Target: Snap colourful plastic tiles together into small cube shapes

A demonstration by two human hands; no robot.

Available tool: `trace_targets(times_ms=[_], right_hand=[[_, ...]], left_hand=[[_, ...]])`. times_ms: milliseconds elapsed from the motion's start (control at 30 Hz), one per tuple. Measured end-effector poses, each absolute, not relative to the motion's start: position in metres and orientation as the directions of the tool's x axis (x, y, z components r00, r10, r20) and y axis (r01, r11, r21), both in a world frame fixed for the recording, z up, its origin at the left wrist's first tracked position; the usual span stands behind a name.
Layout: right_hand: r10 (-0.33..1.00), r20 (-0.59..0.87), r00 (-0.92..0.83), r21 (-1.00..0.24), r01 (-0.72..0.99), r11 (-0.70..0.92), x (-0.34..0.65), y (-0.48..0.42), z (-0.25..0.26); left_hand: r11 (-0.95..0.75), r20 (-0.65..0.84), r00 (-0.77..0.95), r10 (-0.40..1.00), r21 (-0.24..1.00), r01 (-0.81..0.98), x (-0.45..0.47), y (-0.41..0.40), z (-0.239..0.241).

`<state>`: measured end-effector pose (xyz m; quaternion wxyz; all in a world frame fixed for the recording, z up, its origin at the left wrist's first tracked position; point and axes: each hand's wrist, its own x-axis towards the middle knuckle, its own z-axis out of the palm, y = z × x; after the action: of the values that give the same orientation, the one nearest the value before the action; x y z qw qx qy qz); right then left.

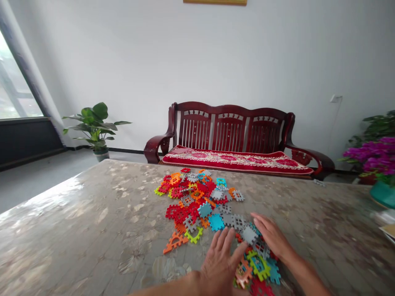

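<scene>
A loose heap of plastic interlocking building pieces (197,189) in red, orange, grey, blue and yellow-green spreads over the patterned tabletop (123,230). My left hand (219,257) lies palm down by its near part, fingers stretched and thumb apart, close to a blue square piece (216,222). On the other side, my right hand (271,236) rests edge-on against the pieces, fingers extended. Between the two hands are a grey square piece (248,234), a yellow-green frame piece (258,265) and an orange one (243,272). My palms hide some pieces.
An orange triangular piece (175,241) lies at the heap's left edge, and a grey piece (319,183) sits apart at the far right. A flower pot (382,194) stands on the right. Behind the table is a wooden bench (231,127); a potted plant (97,127) stands left.
</scene>
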<state>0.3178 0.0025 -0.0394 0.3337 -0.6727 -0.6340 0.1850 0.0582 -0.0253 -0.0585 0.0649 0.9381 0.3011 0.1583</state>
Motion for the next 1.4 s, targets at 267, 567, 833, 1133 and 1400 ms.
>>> trace_targets(times_ms=[267, 567, 833, 1133, 1400], right_hand=[[0.960, 0.269, 0.078, -0.584, 0.805, 0.099, 0.282, -0.020, -0.034], [0.915, 0.334, 0.228, -0.694, 0.716, 0.074, 0.260, 0.000, -0.025], [0.915, 0.303, 0.265, -0.846, 0.516, 0.130, 0.240, 0.033, 0.005], [0.944, 0.277, 0.180, -0.898, 0.398, 0.187, 0.220, 0.083, 0.039], [0.988, 0.154, 0.019, -0.839, 0.531, 0.120, 0.277, 0.042, 0.024]], left_hand=[[-0.764, 0.173, 0.751, 0.637, 0.268, 0.587, 0.077, -0.013, -0.025], [-0.821, 0.185, 0.800, 0.570, 0.111, 0.560, 0.091, 0.000, -0.003], [-0.775, 0.285, 0.725, 0.627, 0.134, 0.617, 0.083, 0.025, 0.005], [-0.616, 0.378, 0.519, 0.767, 0.208, 0.760, 0.052, 0.083, 0.042], [-0.443, 0.415, 0.340, 0.844, 0.182, 0.878, 0.015, 0.076, 0.037]])
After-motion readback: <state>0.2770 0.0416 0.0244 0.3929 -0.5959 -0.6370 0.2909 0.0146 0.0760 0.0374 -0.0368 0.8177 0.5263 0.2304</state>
